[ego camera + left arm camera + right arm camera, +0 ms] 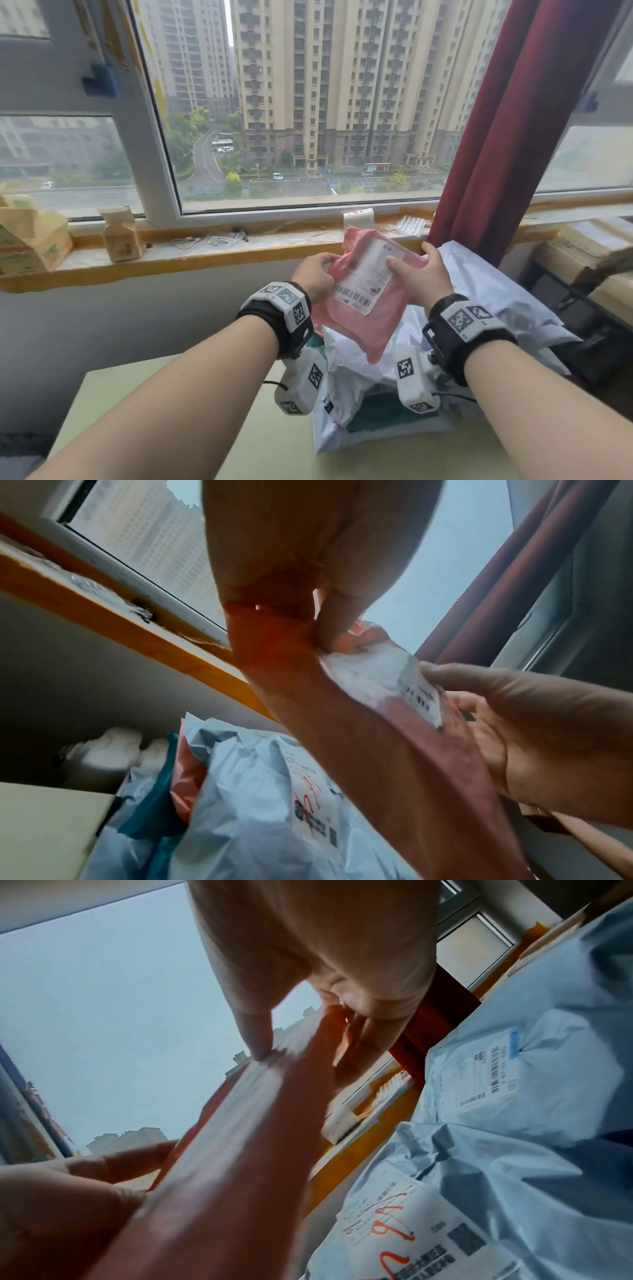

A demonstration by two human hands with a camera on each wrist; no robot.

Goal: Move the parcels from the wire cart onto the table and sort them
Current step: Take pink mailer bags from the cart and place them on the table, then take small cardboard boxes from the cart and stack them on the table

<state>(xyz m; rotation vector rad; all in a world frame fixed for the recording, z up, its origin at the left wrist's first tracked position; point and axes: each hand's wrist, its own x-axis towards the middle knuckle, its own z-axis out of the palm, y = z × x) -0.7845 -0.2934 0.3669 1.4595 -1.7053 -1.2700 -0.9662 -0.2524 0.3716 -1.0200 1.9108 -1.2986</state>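
Observation:
I hold a flat pink parcel [363, 308] with a white shipping label up in front of me, above the table. My left hand [317, 275] pinches its left edge and my right hand [416, 272] pinches its right edge, thumbs on the label side. In the left wrist view the pink parcel [359, 723] runs down from my left hand [318, 626]; the right hand [514, 723] shows at the right. In the right wrist view my right hand [301, 1031] pinches the parcel's [246, 1150] edge. Below lies a heap of pale blue-grey parcels [352, 373] with a teal one [387, 414].
The pale green table [171, 428] extends left of the heap. A wooden windowsill [205, 253] carries small cartons [121, 236] and cables. A dark red curtain [507, 137] hangs at the right, with cardboard boxes [589, 253] and a black wire frame [575, 308] beyond it.

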